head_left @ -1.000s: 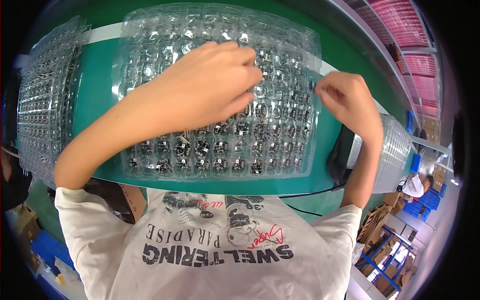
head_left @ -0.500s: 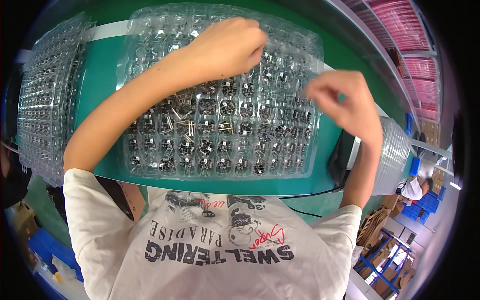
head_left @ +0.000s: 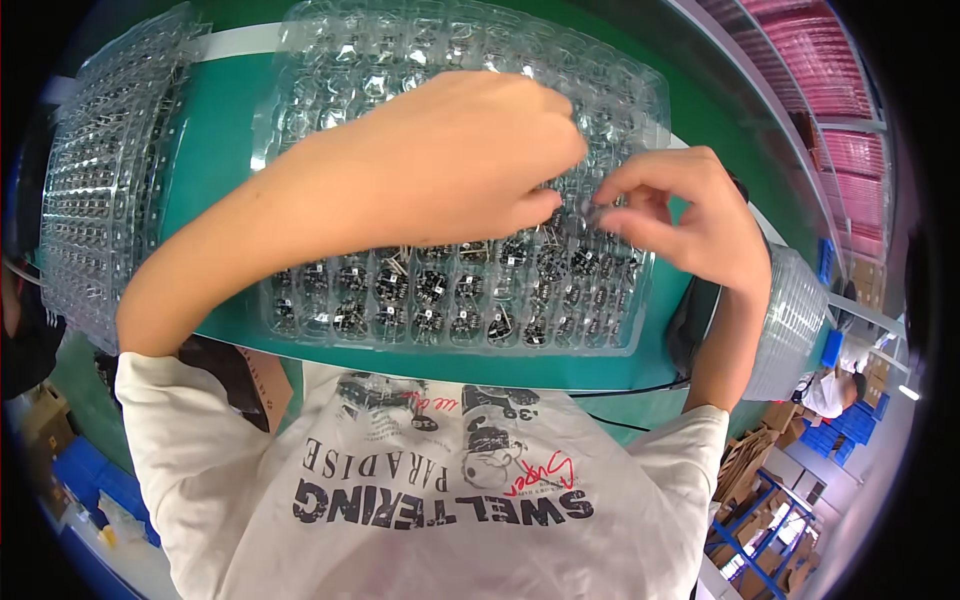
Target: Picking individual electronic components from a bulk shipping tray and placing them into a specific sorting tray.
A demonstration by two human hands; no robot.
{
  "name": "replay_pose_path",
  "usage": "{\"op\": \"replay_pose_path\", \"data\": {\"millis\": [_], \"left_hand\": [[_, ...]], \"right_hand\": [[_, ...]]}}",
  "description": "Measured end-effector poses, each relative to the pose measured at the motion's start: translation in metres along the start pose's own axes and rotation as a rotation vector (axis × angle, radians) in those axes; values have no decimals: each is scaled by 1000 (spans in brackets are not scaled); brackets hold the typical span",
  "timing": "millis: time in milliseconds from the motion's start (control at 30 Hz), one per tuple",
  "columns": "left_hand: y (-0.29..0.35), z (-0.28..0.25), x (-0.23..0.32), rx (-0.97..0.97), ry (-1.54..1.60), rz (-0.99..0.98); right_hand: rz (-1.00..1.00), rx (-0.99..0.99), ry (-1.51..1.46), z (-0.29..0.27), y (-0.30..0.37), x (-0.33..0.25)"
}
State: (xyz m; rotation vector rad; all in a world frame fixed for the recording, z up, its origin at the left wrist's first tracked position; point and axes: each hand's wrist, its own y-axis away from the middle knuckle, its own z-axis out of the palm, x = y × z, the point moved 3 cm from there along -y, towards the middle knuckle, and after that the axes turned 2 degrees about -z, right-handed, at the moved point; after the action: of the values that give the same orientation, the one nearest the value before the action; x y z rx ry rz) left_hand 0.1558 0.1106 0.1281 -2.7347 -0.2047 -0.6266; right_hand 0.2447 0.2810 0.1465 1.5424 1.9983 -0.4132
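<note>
A clear plastic blister tray (head_left: 268, 150) lies in front of me, its pockets holding several small black circuit parts (head_left: 430, 288), some with thin metal pins. My left hand (head_left: 510, 150) is over the tray's middle with its fingers curled down; the fingertips are mostly hidden, so what they hold does not show. Over the tray's right side, my right hand (head_left: 685, 210) has thumb and index finger pinched at a small dark part (head_left: 592, 213), blurred and hard to make out.
On the left stands a stack of filled clear trays (head_left: 110, 190). Stacked clear trays (head_left: 790, 320) are at the right, beside a black object (head_left: 690, 325) and a cable. A green table (head_left: 225, 160) bears the trays. Another person (head_left: 828, 392) is far right.
My left hand has come nearer and to the right over the tray. My right hand has shifted slightly left, its fingertips now at a small dark part. The view has shifted a little.
</note>
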Motion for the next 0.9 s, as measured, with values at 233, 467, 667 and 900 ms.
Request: {"op": "replay_pose_path", "data": {"millis": [233,467,667,900], "left_hand": [[46,-31,-4,22,-43,-73],[75,-14,-15,12,-46,-165],[67,5,-17,-84,-198,-244],[64,16,-13,47,-197,-198]], "right_hand": [[-39,91,382,39,-20,26],[23,205,248,3,-13,-13],[229,197,198,45,-34,18],[345,237,1,40,-26,25]]}}
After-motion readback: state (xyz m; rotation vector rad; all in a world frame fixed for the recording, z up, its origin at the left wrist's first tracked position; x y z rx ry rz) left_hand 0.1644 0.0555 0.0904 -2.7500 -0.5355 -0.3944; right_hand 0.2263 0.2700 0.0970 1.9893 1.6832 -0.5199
